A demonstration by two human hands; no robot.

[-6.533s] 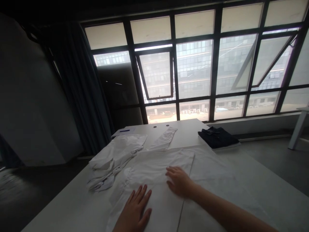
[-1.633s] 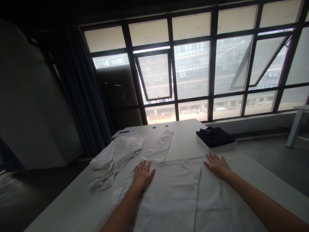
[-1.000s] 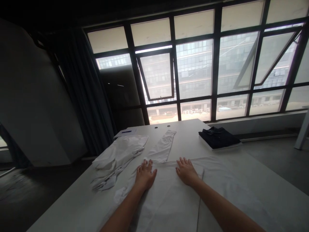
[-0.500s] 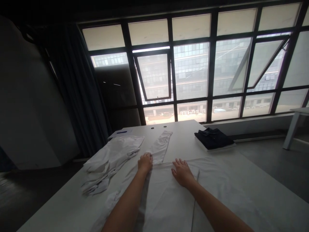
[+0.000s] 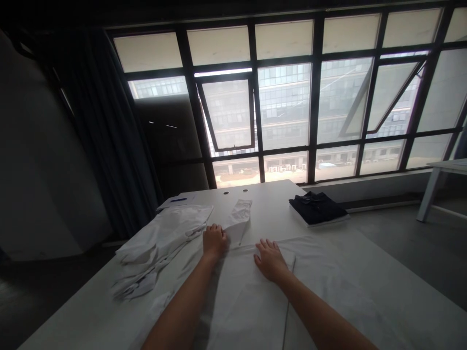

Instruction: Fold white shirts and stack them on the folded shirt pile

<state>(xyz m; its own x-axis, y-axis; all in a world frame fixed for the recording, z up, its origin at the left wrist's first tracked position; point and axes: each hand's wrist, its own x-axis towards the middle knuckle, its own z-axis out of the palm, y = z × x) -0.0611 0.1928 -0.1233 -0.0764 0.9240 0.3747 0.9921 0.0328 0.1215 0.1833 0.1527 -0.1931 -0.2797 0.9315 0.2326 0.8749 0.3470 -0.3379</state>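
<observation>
Spread under both hands, a folded white cotton shirt body (image 5: 241,306), lying flat on a long white table (image 5: 270,206). Right hand (image 5: 270,260) pressed down near the shirt's top edge, fingers spread. Left hand (image 5: 214,242) curled at that same edge, fingers bunched on the cloth where a white shirt sleeve (image 5: 239,216) met it; pinching or merely resting, impossible to tell. That sleeve shorter and more bunched than half a second earlier. To the left, just beside the left hand, a crumpled white garment (image 5: 156,253). Farther off, a folded navy shirt (image 5: 317,208) on a thin white flat board (image 5: 321,222), and a blue pen (image 5: 178,199) on a sheet of white paper (image 5: 193,200).
</observation>
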